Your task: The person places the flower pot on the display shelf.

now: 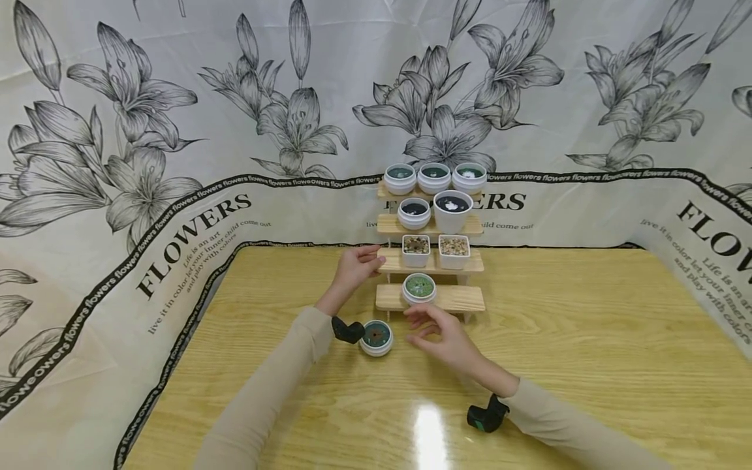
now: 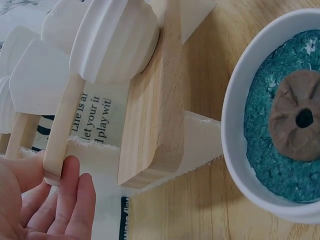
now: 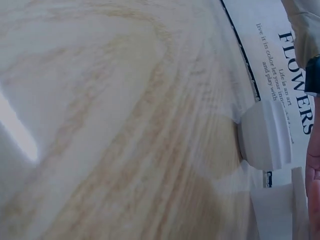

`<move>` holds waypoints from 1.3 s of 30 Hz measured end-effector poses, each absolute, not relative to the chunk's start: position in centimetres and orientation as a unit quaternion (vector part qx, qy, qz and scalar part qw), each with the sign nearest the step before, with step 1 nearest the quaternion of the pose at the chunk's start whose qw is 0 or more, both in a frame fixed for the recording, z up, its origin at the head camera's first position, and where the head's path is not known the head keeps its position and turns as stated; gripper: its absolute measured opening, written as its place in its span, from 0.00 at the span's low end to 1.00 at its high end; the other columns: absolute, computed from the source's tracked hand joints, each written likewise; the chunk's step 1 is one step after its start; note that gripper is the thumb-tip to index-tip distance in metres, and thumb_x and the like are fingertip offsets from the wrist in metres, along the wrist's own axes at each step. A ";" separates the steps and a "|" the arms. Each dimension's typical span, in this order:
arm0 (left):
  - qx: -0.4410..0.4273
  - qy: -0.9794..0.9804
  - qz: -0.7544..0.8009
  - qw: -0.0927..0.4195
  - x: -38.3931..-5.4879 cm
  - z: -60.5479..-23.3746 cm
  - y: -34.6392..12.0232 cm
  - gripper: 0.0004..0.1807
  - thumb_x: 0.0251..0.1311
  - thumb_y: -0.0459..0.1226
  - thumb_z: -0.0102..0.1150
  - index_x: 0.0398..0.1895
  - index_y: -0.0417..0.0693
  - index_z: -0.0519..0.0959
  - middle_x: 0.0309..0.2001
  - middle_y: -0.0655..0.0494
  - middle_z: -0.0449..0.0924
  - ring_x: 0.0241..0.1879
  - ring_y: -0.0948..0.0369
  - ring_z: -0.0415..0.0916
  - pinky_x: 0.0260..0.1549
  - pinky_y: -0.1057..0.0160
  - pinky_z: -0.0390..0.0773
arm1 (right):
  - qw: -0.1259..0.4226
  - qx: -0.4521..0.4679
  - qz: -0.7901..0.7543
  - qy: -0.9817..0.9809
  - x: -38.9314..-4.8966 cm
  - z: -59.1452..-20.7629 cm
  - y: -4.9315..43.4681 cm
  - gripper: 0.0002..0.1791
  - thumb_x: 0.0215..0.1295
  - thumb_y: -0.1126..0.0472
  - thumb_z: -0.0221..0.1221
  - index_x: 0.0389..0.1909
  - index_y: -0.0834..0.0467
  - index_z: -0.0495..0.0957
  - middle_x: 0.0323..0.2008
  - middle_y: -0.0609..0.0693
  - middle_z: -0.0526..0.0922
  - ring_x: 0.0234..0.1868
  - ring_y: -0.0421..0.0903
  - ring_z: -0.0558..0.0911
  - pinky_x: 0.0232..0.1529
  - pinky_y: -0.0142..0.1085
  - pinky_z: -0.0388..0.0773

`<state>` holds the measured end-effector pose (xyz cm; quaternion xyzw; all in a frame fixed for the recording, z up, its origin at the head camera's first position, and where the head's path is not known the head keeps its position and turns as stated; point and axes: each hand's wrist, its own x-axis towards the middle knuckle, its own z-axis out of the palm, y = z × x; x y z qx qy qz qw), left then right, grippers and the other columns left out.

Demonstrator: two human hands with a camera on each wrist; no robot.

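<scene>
My left hand (image 1: 351, 273) holds the left end of one step of a wooden tiered stand (image 1: 458, 298); in the left wrist view the thumb and fingers pinch that plank (image 2: 59, 142). Just in front of the lowest step hovers my right hand (image 1: 446, 343), fingers loosely bent around nothing. Nearest to it on that step sits a round white pot with a green top (image 1: 420, 287). Another round white pot (image 1: 376, 337), with teal filling and a brown flower-shaped piece, stands on the table between my wrists.
Higher steps carry two square pots of pebbles (image 1: 454, 251), two dark-filled pots (image 1: 449, 215) and three green-topped pots (image 1: 435, 176). Behind the stand hangs a flower-printed cloth (image 1: 329, 215), meeting the back of the wooden table (image 1: 558, 326).
</scene>
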<state>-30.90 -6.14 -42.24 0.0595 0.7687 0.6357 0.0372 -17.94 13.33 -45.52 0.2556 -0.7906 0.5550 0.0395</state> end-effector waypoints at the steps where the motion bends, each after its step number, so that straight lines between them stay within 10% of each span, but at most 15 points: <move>1: 0.061 0.768 0.637 0.037 -30.9 -42.2 -6.2 0.21 0.62 0.31 0.61 0.58 0.35 0.76 0.51 0.35 0.80 0.46 0.49 0.82 0.43 0.53 0.85 | 0.024 0.252 0.555 -0.792 -17.9 -45.6 13.2 0.23 0.56 0.69 0.66 0.54 0.66 0.73 0.48 0.65 0.79 0.45 0.52 0.80 0.44 0.38 0.84; 19: 0.052 0.764 0.642 0.041 -30.8 -42.3 -6.1 0.22 0.62 0.31 0.60 0.60 0.34 0.74 0.54 0.34 0.78 0.51 0.46 0.80 0.46 0.50 0.83 | -0.090 0.211 0.551 -0.803 -18.9 -47.2 10.9 0.37 0.52 0.66 0.71 0.62 0.68 0.66 0.60 0.67 0.72 0.56 0.63 0.75 0.54 0.49 0.80; 39: 0.059 0.759 0.647 0.037 -30.9 -42.6 -6.1 0.21 0.63 0.31 0.60 0.60 0.37 0.75 0.52 0.35 0.79 0.48 0.46 0.81 0.44 0.50 0.84 | -0.105 0.245 0.551 -0.791 -19.7 -48.0 8.7 0.38 0.48 0.66 0.73 0.61 0.68 0.67 0.53 0.63 0.77 0.51 0.56 0.80 0.46 0.30 0.82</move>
